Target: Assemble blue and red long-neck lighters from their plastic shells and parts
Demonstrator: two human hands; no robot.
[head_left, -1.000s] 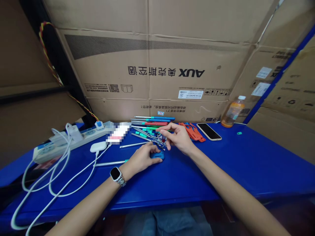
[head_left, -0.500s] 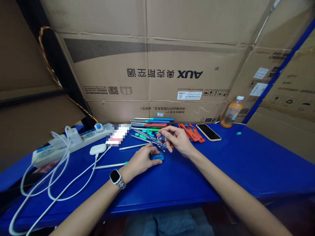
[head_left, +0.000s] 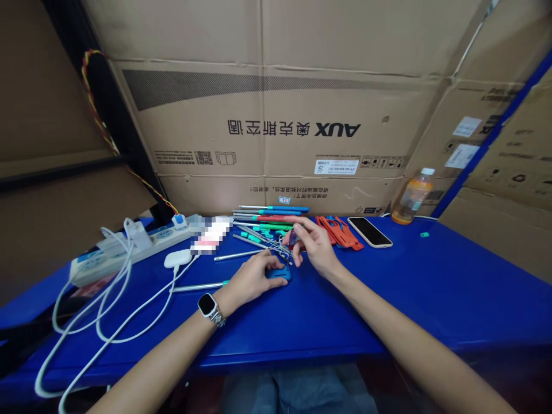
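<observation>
My left hand (head_left: 252, 278) lies curled over a small blue holder (head_left: 280, 275) on the blue table (head_left: 388, 299), pressing it down. A watch sits on that wrist. My right hand (head_left: 314, 244) hovers just behind the holder, its thumb and fingers pinched on a small red-handled tool (head_left: 292, 238) that points down toward the holder. Right behind both hands lies a heap of thin screwdrivers (head_left: 267, 221) with blue, green and red handles.
Orange plastic holders (head_left: 338, 231) and a phone (head_left: 370, 231) lie right of the hands. A drink bottle (head_left: 411, 197) stands at the back right. A power strip (head_left: 129, 247) with white cables (head_left: 107, 310) and a white charger (head_left: 178, 258) fills the left. Cardboard boxes (head_left: 280, 126) wall the back.
My right hand has closed its fingers more tightly on the small red tool and lowered it toward the blue holder. The left hand stays on the holder.
</observation>
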